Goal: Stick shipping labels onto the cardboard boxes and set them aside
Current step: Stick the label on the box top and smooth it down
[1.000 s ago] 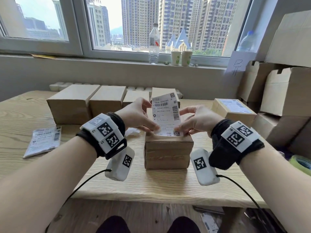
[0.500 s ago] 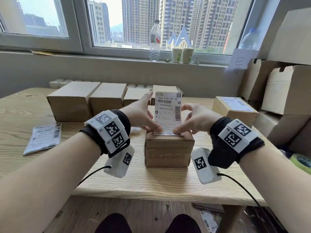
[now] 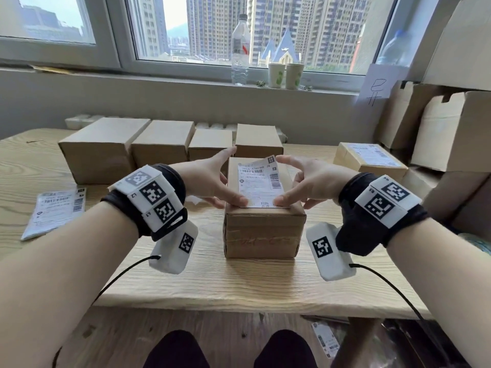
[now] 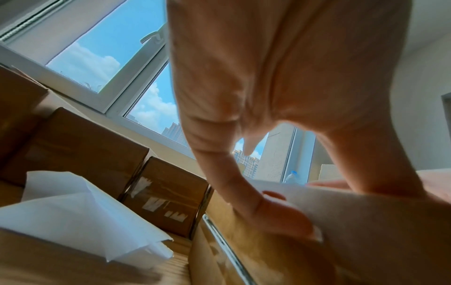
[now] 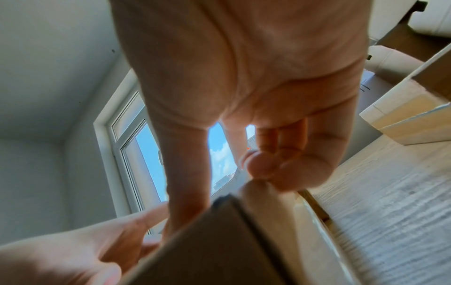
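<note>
Meanwhile, a shipping label is pressed onto the middle cardboard box by the spread left hand and right hand, while four unlabelled boxes are left behind.

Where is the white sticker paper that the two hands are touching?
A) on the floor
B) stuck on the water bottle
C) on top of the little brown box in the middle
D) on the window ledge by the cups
C: the shipping label lies on the top of the small cardboard box, with the left hand and the right hand pressing its near corners down with their thumbs.
</note>
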The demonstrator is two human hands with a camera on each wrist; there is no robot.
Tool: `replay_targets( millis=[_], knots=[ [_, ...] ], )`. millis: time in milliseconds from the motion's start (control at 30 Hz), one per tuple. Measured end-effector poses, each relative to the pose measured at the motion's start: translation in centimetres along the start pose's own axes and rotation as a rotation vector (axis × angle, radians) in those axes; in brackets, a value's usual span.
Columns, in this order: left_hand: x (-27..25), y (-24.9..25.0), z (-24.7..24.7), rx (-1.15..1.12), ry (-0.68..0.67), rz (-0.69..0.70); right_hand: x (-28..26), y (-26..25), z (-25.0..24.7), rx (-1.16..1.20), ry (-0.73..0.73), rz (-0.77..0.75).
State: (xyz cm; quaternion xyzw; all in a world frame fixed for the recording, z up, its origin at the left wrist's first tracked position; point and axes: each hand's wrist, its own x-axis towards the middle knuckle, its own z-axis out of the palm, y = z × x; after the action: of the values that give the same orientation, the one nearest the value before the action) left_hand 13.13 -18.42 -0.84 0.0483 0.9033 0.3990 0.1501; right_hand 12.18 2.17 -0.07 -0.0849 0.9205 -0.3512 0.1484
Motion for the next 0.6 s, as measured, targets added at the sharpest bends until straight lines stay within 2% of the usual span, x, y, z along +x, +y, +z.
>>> replay_targets(
  millis=[267, 600],
  knots=[
    [0.8, 1.1, 0.2, 0.167, -0.061, -0.030, 0.5, -0.6, 0.2, -0.157, -0.024, -0.030],
    [1.4, 1.7, -0.3, 0.323, -0.164, -0.066, 2.1, -0.8, -0.3, -0.130, -0.067, 0.014]
  ],
)
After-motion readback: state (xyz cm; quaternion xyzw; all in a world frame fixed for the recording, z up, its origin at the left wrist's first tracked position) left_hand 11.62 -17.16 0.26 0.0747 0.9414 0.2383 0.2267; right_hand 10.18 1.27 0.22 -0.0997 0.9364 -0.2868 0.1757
